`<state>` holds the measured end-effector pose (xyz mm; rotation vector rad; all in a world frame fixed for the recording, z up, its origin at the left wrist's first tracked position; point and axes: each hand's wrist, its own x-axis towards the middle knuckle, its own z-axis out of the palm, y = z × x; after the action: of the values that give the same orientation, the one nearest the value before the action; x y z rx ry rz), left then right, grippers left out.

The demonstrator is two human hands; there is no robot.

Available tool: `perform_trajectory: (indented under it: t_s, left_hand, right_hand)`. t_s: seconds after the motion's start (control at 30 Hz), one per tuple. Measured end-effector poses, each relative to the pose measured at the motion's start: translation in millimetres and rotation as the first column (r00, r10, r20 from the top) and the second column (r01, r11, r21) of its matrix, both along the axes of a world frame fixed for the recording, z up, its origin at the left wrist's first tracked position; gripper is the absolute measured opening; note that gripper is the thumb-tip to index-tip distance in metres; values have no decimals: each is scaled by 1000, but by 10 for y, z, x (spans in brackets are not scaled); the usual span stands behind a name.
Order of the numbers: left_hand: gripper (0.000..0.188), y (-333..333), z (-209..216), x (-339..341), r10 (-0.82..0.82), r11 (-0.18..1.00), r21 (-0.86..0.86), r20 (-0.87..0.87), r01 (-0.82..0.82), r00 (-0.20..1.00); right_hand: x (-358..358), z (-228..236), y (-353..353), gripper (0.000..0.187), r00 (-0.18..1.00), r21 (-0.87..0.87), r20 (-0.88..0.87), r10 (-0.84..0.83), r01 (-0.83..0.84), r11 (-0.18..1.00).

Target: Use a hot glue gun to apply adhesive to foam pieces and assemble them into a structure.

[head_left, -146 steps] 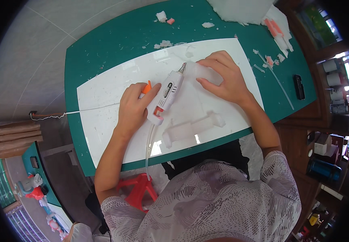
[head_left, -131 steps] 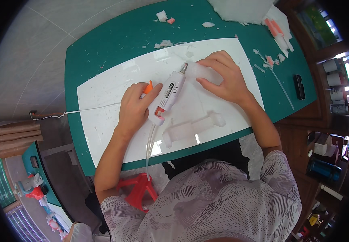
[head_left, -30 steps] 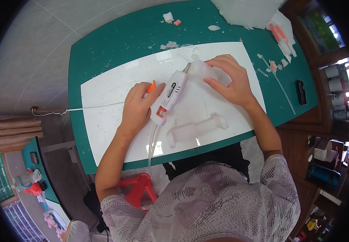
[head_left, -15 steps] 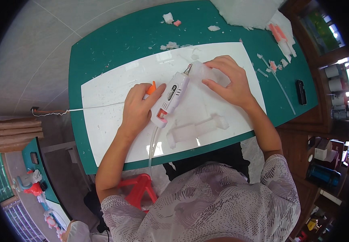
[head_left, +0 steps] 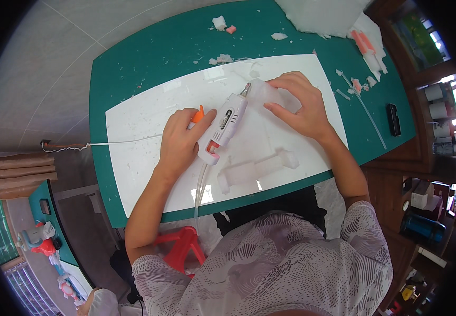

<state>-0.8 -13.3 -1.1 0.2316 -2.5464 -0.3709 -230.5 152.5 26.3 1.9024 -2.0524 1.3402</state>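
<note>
My left hand (head_left: 180, 138) is closed round a white hot glue gun (head_left: 226, 125) with an orange trigger. Its metal nozzle touches or nearly touches a small whitish translucent piece (head_left: 262, 91), which my right hand (head_left: 302, 105) pinches between thumb and fingers. A long clear glue stick (head_left: 200, 187) trails from the gun's rear end past the near edge of the board. Closer to me, a pale foam-like piece (head_left: 257, 167) with a narrow middle and wider ends lies on the white board (head_left: 138, 158).
The board rests on a green table (head_left: 133, 58). White and pink scraps (head_left: 220, 23) lie at the back. A thin clear stick (head_left: 367, 116) and a black object (head_left: 393, 120) are at the right. The gun's white cord (head_left: 125, 140) runs left. A red stool (head_left: 180, 247) stands below.
The red trigger-side part at the rear of the glue gun looks slightly shifted. Both hands and the piece in my right hand stay almost where they were.
</note>
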Motion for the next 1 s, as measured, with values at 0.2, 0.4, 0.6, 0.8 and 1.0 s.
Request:
perform_trajectory:
  t_s: [0.2, 0.4, 0.6, 0.8, 1.0]
  left_hand:
    - [53, 5, 17, 10, 36, 999, -23, -36, -37, 999]
    - [56, 3, 8, 7, 21, 999, -29, -38, -22, 999]
    - [56, 10, -6, 4, 4, 1000, -30, -14, -5, 1000]
    - [56, 7, -10, 4, 7, 1000, -19, -2, -8, 1000]
    - [53, -3, 14, 1, 6, 1000, -30, -2, -6, 1000]
  right_hand:
    - [1, 9, 9, 34, 1000, 14, 13, -6, 6, 1000]
    - [6, 5, -2, 33, 1000, -3, -9, -10, 10, 1000]
    - [6, 12, 6, 33, 1000, -3, -16, -7, 7, 1000]
    - [2, 0, -1, 32, 1000, -18, -23, -2, 1, 1000]
    - [6, 14, 9, 33, 1000, -5, 4, 10, -10, 1000]
